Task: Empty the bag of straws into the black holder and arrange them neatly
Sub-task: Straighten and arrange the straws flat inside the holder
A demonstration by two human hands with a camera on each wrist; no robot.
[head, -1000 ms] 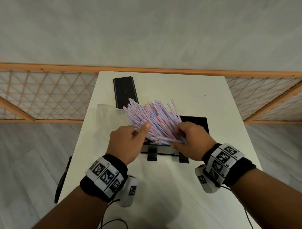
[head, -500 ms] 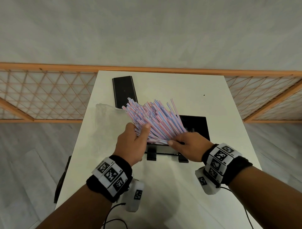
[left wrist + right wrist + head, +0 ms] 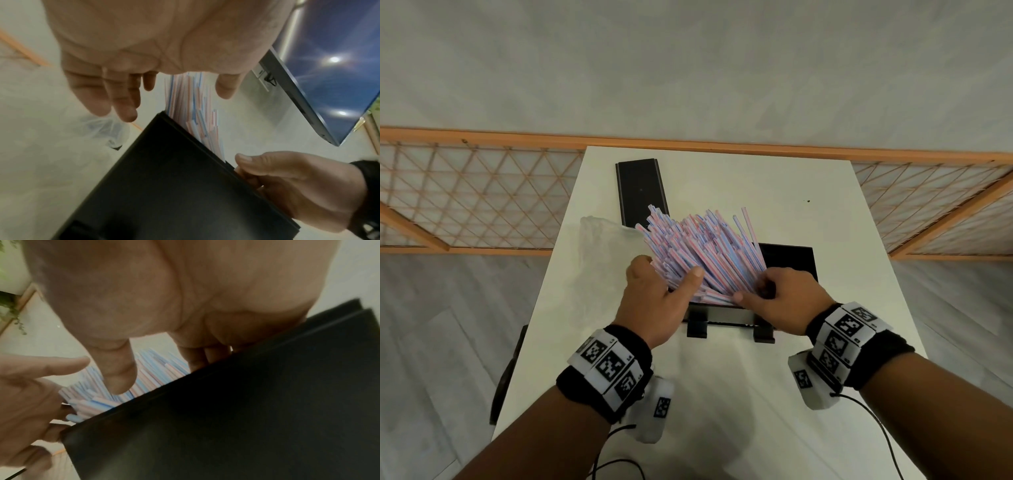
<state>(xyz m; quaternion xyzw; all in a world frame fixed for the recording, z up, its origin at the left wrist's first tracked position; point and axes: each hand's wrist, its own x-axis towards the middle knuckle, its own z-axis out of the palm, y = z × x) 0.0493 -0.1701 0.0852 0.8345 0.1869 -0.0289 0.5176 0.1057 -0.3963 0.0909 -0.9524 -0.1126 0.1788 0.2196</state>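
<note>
A fanned bundle of pink-and-blue striped straws [image 3: 702,250] stands tilted to the far left in the black holder [image 3: 791,257], mid-table. My left hand [image 3: 671,277] cups the bundle's left side, fingers nearly straight behind it and thumb against its front. My right hand [image 3: 751,291] grips the straws' lower ends at the holder's near rim, thumb on top and fingers curled inside. In the left wrist view the straws [image 3: 197,113] rise behind the holder wall [image 3: 174,186]. In the right wrist view my thumb presses the straws [image 3: 154,369] above the holder [image 3: 246,402].
The clear plastic bag [image 3: 599,240] lies crumpled on the white table [image 3: 722,394], left of the straws. A flat black lid [image 3: 642,192] lies at the back left. A wooden lattice rail [image 3: 482,192] runs behind the table. A dark object [image 3: 508,373] hangs off the left edge.
My left hand has slid forward and up along the left side of the bundle. My right hand has eased back to the straws' lower ends. The straws stay fanned in the holder.
</note>
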